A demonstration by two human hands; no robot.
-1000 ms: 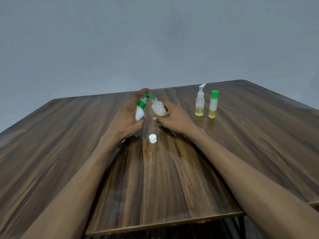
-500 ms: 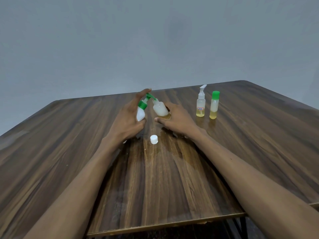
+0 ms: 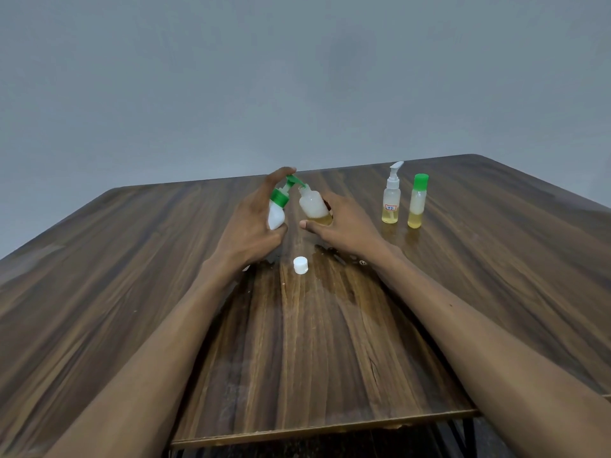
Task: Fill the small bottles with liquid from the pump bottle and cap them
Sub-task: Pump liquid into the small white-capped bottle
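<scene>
My left hand (image 3: 251, 226) grips the white pump bottle (image 3: 277, 214) with a green pump head, tilted right, a finger lying over the pump top. Its green nozzle meets the mouth of a small translucent bottle (image 3: 312, 204), which my right hand (image 3: 347, 226) holds tilted toward it. A little yellow liquid lies in that small bottle's bottom. A loose white cap (image 3: 300, 265) lies on the table just in front of both hands.
A small clear spray bottle (image 3: 391, 201) and a small green-capped bottle (image 3: 418, 201), both holding some yellow liquid, stand to the right. A wet patch spreads on the wooden table (image 3: 132, 276) near the cap. The table's front edge is close to me.
Both hands and the two bottles hold nearly the same pose; the view has only shifted slightly.
</scene>
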